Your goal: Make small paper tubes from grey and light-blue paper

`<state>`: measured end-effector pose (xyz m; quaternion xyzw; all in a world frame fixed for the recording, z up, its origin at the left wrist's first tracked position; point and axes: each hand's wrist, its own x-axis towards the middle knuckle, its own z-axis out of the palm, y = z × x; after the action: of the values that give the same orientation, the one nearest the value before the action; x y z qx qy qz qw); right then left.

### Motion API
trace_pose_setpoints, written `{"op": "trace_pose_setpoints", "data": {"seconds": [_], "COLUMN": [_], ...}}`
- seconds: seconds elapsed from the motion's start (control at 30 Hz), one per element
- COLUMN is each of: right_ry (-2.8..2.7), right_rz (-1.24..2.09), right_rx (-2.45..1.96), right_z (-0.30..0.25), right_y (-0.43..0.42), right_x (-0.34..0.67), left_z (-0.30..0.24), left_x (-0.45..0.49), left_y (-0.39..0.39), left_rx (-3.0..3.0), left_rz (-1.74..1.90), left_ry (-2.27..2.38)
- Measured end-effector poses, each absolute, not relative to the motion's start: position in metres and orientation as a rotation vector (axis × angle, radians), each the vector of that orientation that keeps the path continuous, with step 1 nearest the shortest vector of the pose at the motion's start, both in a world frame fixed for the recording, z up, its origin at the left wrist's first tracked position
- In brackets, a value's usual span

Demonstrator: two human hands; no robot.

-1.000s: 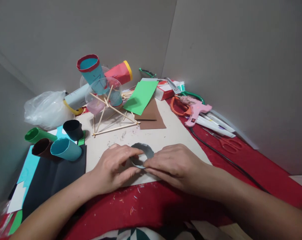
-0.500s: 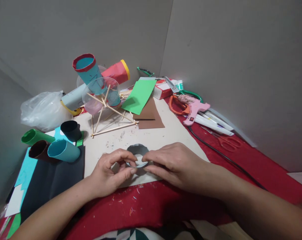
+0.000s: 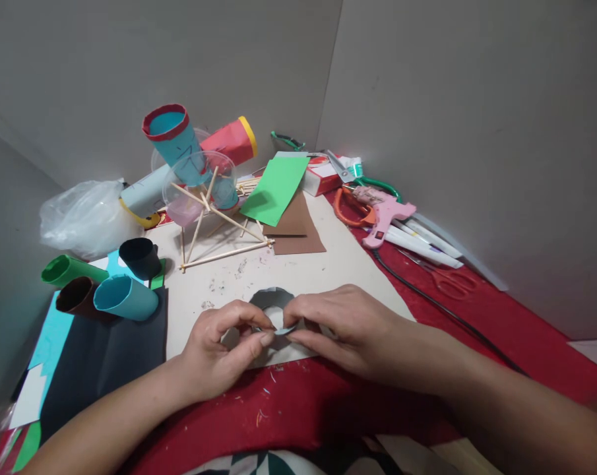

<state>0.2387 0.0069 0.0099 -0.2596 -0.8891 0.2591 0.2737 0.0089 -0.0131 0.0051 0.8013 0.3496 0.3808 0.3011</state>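
Observation:
Both my hands meet over the near edge of a beige board (image 3: pixel 328 264). Between them is a small grey paper ring (image 3: pixel 272 298), curled and dark on the outside, pale inside. My left hand (image 3: pixel 219 353) pinches its near left edge with thumb and forefinger. My right hand (image 3: pixel 347 326) pinches the right side, its fingers closed on the paper. Part of the ring is hidden under my fingers.
At the back stands a stick frame (image 3: pixel 214 224) carrying paper cups and a clear dish. Paper tubes (image 3: pixel 125 297) and dark sheets lie at the left, a plastic bag (image 3: pixel 85 214) behind. A pink glue gun (image 3: pixel 384 218), scissors (image 3: pixel 449 280), pens and a black cord (image 3: pixel 441 310) are at the right.
The two hands have slid a little toward me with the grey ring. My left fingers have curled from lying over the ring to a pinch on its edge.

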Motion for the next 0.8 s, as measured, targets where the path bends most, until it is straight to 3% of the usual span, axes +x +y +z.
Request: {"op": "trace_pose_setpoints", "data": {"seconds": [0.27,0.8], "right_ry": [-2.372,-2.376], "right_rz": [0.738,0.687], "right_rx": [-0.572,-0.572], "right_z": [0.0087,0.0075], "right_y": [0.0094,0.009], "right_x": [0.2376,0.2392], "left_z": [0.0099,0.0086], "left_x": [0.0128,0.0089], "left_y": [-0.02,-0.0163], "left_rx": [2.054,2.556], "left_rz": [1.017,0.986], "left_ry": [1.001,0.788]}}
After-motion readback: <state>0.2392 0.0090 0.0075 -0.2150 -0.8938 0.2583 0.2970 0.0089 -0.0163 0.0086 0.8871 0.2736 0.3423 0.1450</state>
